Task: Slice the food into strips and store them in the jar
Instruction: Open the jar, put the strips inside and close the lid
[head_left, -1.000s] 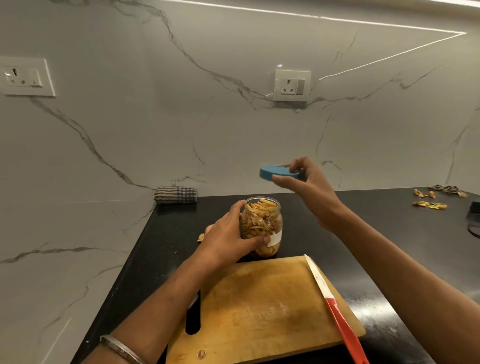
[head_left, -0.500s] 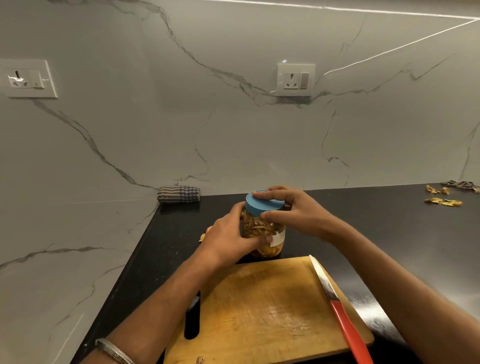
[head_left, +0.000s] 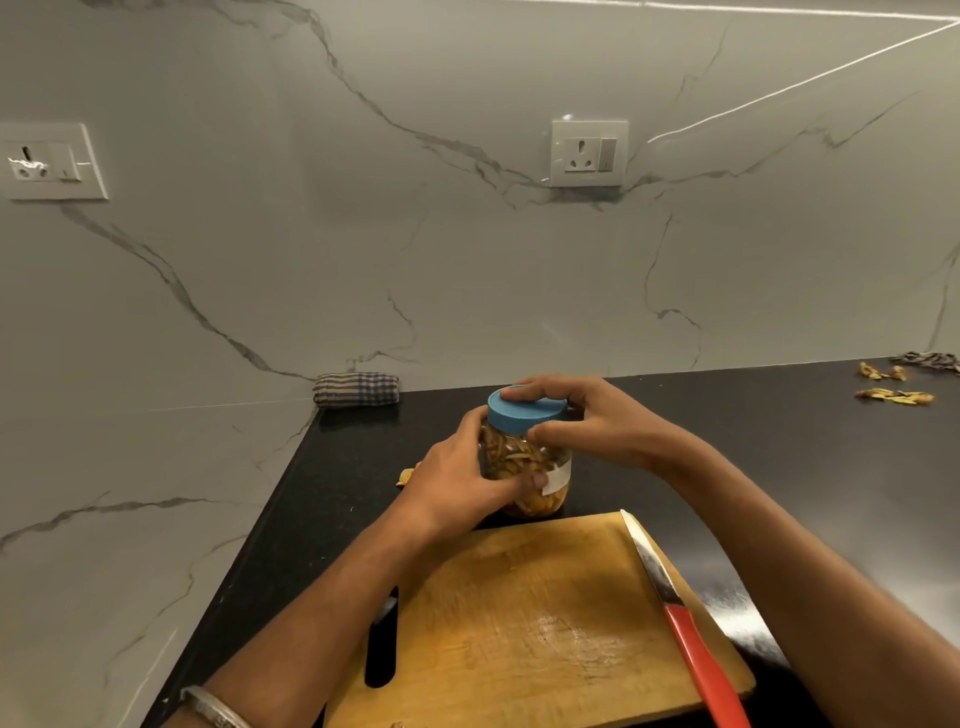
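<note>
A clear jar packed with yellow-brown food strips stands on the black counter just beyond the wooden cutting board. My left hand grips the jar's body from the left. A blue lid sits on the jar's mouth, and my right hand grips it from the right with fingers over the top and thumb on its rim. A knife with a red handle lies along the board's right edge, blade pointing away from me.
A folded checked cloth lies in the counter's back left corner. Peel scraps lie at the far right, and one small scrap sits left of the jar. A marble wall with two sockets stands behind; the counter's left edge runs diagonally.
My right hand brought the blue lid down from above onto the jar's mouth and now grips it there. My left hand has kept its hold on the jar.
</note>
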